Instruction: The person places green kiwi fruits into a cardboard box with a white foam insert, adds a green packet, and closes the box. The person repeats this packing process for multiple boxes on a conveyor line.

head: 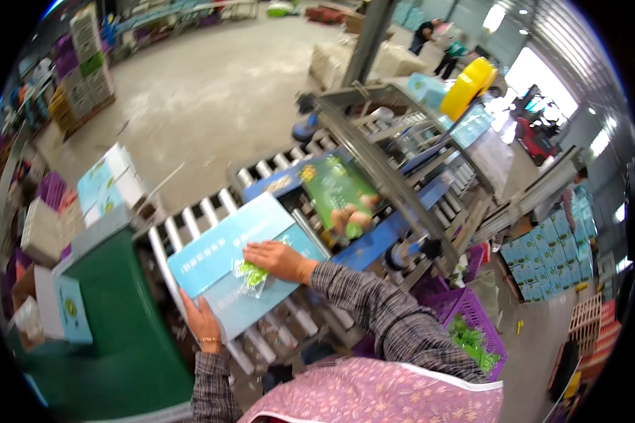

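A light blue cardboard carton (pixel 233 240) with printed lettering lies on the roller conveyor before me, its top flaps folded down. My right hand (pixel 278 259) lies flat over its top. Beneath that palm a green plastic item in a clear bag (pixel 253 274) is held against the flaps; my thumb is hidden. At the carton's near left end my left hand (pixel 202 320) rests against the side, thumb apart from the fingers. Just beyond, a green printed carton (pixel 338 195) sits between the blue side belts of a carton-sealing machine (pixel 381 164).
A green belt table (pixel 100 317) adjoins the rollers (pixel 190 221) at left, with an open carton (pixel 58 306) on it. Purple crates (pixel 479 328) stand at right, one holding green packets. A yellow tape roll (pixel 468 87) tops the machine. Stacked blue cartons (pixel 550 256) and other people are farther off.
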Tool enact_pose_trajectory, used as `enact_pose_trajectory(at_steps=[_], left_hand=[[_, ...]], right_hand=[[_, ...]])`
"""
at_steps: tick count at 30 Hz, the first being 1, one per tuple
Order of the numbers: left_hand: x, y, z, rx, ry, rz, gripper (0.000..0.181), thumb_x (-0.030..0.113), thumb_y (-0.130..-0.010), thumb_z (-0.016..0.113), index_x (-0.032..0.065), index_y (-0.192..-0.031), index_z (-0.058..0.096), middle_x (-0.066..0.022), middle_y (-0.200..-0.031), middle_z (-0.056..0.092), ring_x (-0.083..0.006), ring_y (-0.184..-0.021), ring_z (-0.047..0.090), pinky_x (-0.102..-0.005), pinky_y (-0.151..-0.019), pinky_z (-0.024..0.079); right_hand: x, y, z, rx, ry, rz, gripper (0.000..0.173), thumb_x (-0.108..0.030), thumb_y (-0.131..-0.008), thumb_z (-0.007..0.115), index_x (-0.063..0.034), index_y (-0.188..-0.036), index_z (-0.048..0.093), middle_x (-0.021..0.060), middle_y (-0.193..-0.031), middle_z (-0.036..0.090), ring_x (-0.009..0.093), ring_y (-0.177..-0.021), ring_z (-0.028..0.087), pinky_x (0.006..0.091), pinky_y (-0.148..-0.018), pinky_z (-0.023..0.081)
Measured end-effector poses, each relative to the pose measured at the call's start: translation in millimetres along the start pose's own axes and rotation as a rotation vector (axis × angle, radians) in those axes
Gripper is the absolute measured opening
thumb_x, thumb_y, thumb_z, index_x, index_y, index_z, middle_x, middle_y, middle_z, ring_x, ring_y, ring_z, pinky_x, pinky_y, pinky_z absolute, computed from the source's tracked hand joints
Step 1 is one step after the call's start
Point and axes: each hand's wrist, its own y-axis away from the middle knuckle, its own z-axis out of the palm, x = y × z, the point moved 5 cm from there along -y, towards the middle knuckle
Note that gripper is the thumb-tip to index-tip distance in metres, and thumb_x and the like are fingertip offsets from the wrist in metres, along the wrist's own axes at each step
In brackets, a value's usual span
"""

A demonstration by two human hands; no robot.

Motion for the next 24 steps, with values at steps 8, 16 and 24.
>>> enact_pose_trajectory(at_steps=[8,16,24], left_hand=[[44.7,-9.1,94.5,-0.038,-0.007,0.006,0.054,0.016,-0.084,0.042,-0.0041,-0.128,0.017,-0.0217,-0.126,0.034,-0.0294,-0.115,0.036,-0.0328,-0.095,0.027],[47.6,-14.4,188.4,-0.075,-0.036,0.218,0.055,0.020,-0.084,0.044,-0.0053,-0.127,0.021,-0.0190,-0.120,0.041,-0.0267,-0.104,0.045,-0.0321,-0.087,0.036],[18.9,-36.2,95.7,-0.405,0.263,-0.145,0.035,0.017,-0.082,0.050,-0.0025,-0.110,0.049,-0.0099,-0.103,0.056,-0.0140,-0.092,0.050,-0.0244,-0.080,0.040]], right_hand=[[11.3,26.1,-53.5,0.164,0.166,0.095,0.030,-0.010,-0.071,0.052,0.0003,-0.099,0.051,0.0107,-0.091,0.057,0.022,-0.083,0.055,0.0317,-0.072,0.043],[-49.9,34.4,-90.7,0.279,-0.557,0.461,0.042,-0.005,-0.069,0.058,-0.0018,-0.109,0.046,0.0134,-0.085,0.051,0.030,-0.078,0.050,0.0342,-0.070,0.041],[-14.4,83.2,-112.3,0.079,-0.733,0.735,0.014,-0.011,-0.075,0.056,-0.0038,-0.086,0.053,0.0109,-0.070,0.053,0.019,-0.061,0.052,0.0293,-0.057,0.043]])
